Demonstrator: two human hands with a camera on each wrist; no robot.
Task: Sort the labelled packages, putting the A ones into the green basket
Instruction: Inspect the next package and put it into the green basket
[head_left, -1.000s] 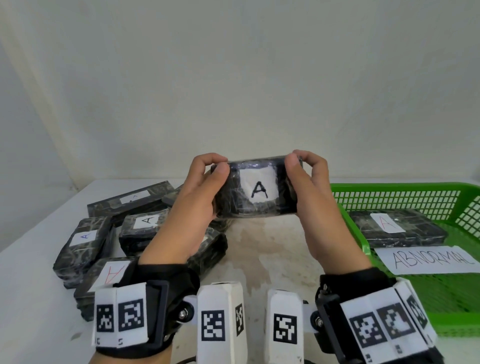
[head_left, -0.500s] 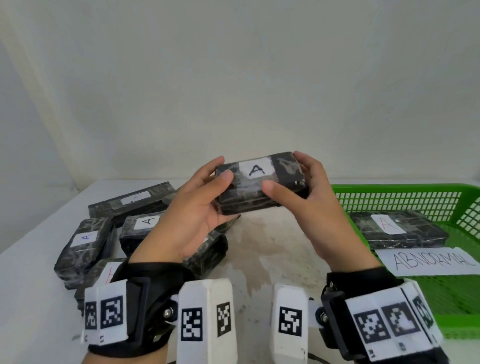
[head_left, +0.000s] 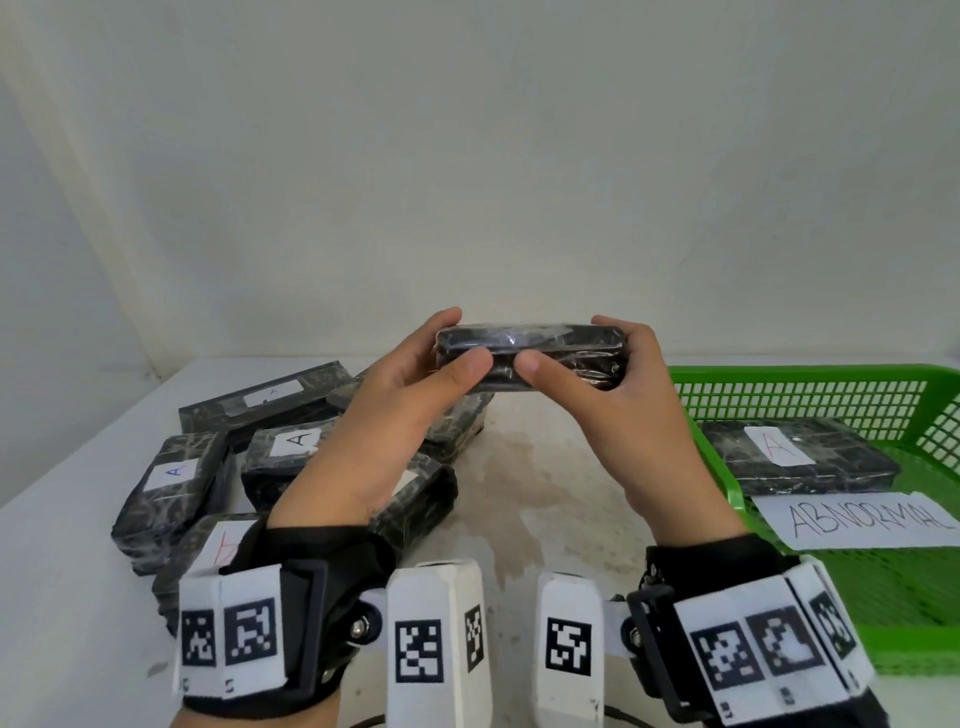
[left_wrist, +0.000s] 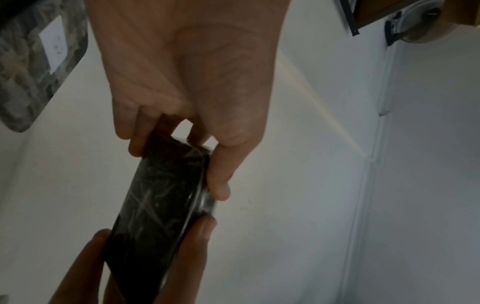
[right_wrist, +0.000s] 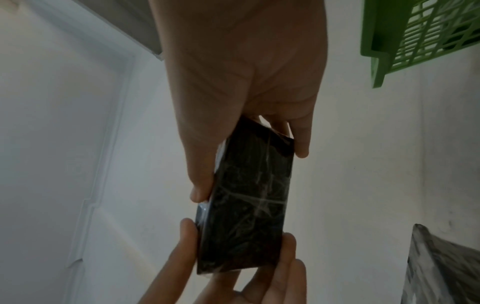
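Both hands hold one black film-wrapped package (head_left: 530, 356) level above the table, its long edge toward me and its label hidden. My left hand (head_left: 428, 361) grips its left end, thumb in front and fingers behind. My right hand (head_left: 636, 364) grips the right end the same way. In the left wrist view the package (left_wrist: 161, 205) runs away from my left hand (left_wrist: 207, 102). The right wrist view shows the package (right_wrist: 246, 205) below my right hand (right_wrist: 246, 92). The green basket (head_left: 810, 374) stands to the right, holding one package with a red A (head_left: 795, 457).
Several wrapped packages (head_left: 291, 447), some labelled A, lie heaped at the left on the white table (head_left: 540, 499). A paper sign reading ABNORMAL (head_left: 862, 519) lies in the basket. A wall stands close behind. The basket's corner (right_wrist: 376, 51) shows in the right wrist view.
The package has tipped back: its A label faced me, then turned upward, and is now out of sight. Both hands have kept their hold and sunk slightly.
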